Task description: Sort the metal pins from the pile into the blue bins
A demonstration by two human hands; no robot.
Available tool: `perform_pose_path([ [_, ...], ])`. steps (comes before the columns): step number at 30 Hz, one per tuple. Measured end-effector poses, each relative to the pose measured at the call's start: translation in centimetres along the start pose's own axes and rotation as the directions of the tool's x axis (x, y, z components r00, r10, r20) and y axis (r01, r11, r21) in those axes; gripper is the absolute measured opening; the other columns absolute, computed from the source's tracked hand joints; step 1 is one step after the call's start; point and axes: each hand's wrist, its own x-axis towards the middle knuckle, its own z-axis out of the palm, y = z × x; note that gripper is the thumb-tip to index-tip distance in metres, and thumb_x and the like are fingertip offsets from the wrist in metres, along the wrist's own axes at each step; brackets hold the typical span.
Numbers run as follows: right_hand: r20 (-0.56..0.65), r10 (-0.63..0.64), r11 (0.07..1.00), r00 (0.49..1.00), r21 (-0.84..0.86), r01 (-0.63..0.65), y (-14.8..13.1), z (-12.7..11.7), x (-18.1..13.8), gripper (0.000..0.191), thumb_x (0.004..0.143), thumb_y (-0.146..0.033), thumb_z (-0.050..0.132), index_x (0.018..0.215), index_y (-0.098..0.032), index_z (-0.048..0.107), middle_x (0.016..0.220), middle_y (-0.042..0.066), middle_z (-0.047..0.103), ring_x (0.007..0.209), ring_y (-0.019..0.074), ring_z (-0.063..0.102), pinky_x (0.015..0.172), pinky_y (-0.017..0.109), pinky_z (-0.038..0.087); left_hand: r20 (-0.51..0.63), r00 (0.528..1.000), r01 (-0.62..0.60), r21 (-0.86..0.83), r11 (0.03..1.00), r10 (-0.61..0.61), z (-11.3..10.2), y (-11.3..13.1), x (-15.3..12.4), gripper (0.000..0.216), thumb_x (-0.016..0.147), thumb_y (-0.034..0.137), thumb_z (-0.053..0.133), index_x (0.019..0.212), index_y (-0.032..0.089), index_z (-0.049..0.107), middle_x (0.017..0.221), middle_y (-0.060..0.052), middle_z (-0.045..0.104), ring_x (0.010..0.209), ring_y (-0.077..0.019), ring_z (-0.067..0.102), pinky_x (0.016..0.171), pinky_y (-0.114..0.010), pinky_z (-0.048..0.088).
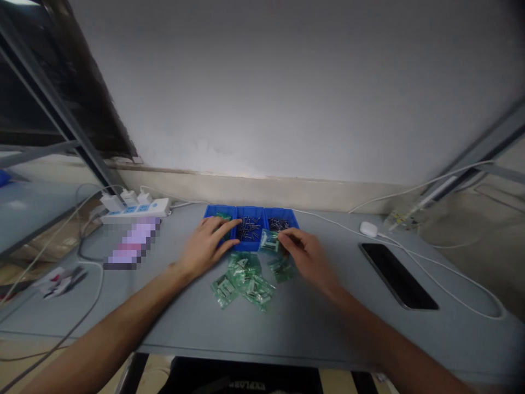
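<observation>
Three small blue bins stand side by side on the grey table; the middle and right ones hold small dark screws. My left hand reaches over the left and middle bins, its fingers spread near the screws. My right hand pinches a small clear green packet at the front edge of the bins. Several more green packets lie in a loose pile on the table just in front, between my wrists.
A white power strip with plugged chargers sits at the back left, with cables trailing off. A black phone lies face up at the right. A white earbud case and cable lie behind it.
</observation>
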Motion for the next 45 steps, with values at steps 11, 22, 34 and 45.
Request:
perform_pose_path([
  [11, 0.161, -0.042, 0.998, 0.986, -0.03, 0.048, -2.2, 3.0, -0.5, 0.05, 0.107, -0.052, 0.046, 0.069, -0.021, 0.058, 0.055, -0.002, 0.056, 0.051, 0.0127, 0.055, 0.053, 0.025, 0.044, -0.309, 0.891, -0.39, -0.144, 0.909, 0.334, -0.5, 3.3, -0.5, 0.021, 0.105, 0.028, 0.054, 0.115, 0.025, 0.072, 0.104, -0.007, 0.073, 0.104, -0.0231, 0.064, 0.089, -0.042, 0.055],
  [22, 0.161, -0.704, 0.605, 0.691, -0.375, 0.703, 0.0, 2.2, -1.7, 0.027, 0.093, -0.008, 0.056, 0.117, -0.021, 0.058, 0.088, 0.003, 0.071, 0.075, 0.0167, 0.067, 0.069, 0.029, 0.055, -0.312, 0.937, -0.02, -0.497, 0.868, -0.157, 1.2, 3.7, -0.9, 0.028, 0.09, 0.039, 0.078, 0.106, 0.019, 0.068, 0.079, 0.0, 0.073, 0.071, -0.0142, 0.071, 0.071, -0.026, 0.06],
  [34, 0.046, -0.654, 0.694, 0.756, -0.363, 0.622, 1.0, 2.3, -1.4, 0.017, 0.101, -0.013, 0.059, 0.111, -0.022, 0.07, 0.088, 0.002, 0.076, 0.077, 0.0145, 0.072, 0.073, 0.027, 0.057, -0.086, 0.984, -0.18, -0.461, 0.869, 0.158, 0.3, 2.8, -0.5, 0.04, 0.101, 0.012, 0.049, 0.139, 0.02, 0.059, 0.113, -0.01, 0.074, 0.104, -0.0213, 0.068, 0.09, -0.041, 0.057],
  [45, 0.081, -0.574, 0.779, 0.815, -0.252, 0.574, -0.3, 2.9, -1.9, 0.012, 0.102, -0.019, 0.058, 0.097, -0.018, 0.068, 0.074, 0.0, 0.063, 0.062, 0.0113, 0.057, 0.06, 0.023, 0.046, 0.009, 0.996, 0.08, -0.573, 0.816, -0.091, 0.5, 3.7, -0.5, 0.018, 0.096, 0.032, 0.071, 0.107, 0.019, 0.071, 0.085, -0.002, 0.073, 0.076, -0.0146, 0.067, 0.073, -0.029, 0.055],
])
